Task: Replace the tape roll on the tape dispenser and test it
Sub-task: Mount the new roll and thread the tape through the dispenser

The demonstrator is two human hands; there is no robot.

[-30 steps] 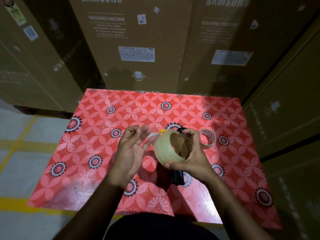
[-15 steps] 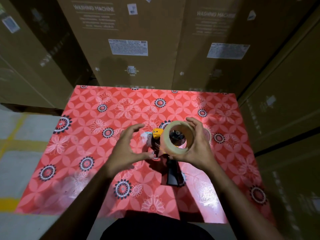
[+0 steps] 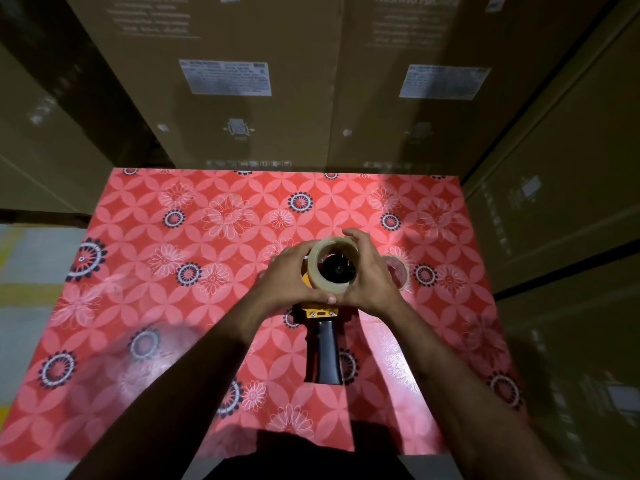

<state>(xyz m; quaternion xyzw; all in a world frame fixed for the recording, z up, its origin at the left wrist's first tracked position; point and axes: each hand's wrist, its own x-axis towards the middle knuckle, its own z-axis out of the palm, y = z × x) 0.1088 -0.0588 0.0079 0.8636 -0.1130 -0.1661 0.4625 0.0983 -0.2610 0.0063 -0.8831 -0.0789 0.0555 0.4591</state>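
Observation:
A full roll of clear tape (image 3: 317,273) sits flat over the black hub (image 3: 337,270) of the tape dispenser, which shows through the roll's hole. The dispenser (image 3: 323,344) lies on the red flowered table cover with its yellow body under my hands and its black handle pointing toward me. My left hand (image 3: 289,284) grips the roll's left side and my right hand (image 3: 369,275) grips its right side; the thumbs meet at the near edge. An almost empty tape roll (image 3: 401,271) lies just right of my right hand, partly hidden.
The red flowered table cover (image 3: 194,306) spans the table. Tall cardboard washing-machine boxes (image 3: 249,81) stand right behind the table and along the right side (image 3: 554,220). Grey floor with a yellow line (image 3: 27,292) shows at the left.
The roll went from being held upright above the table to lying flat over the dispenser's hub. My left hand came in and took hold of the roll's left side.

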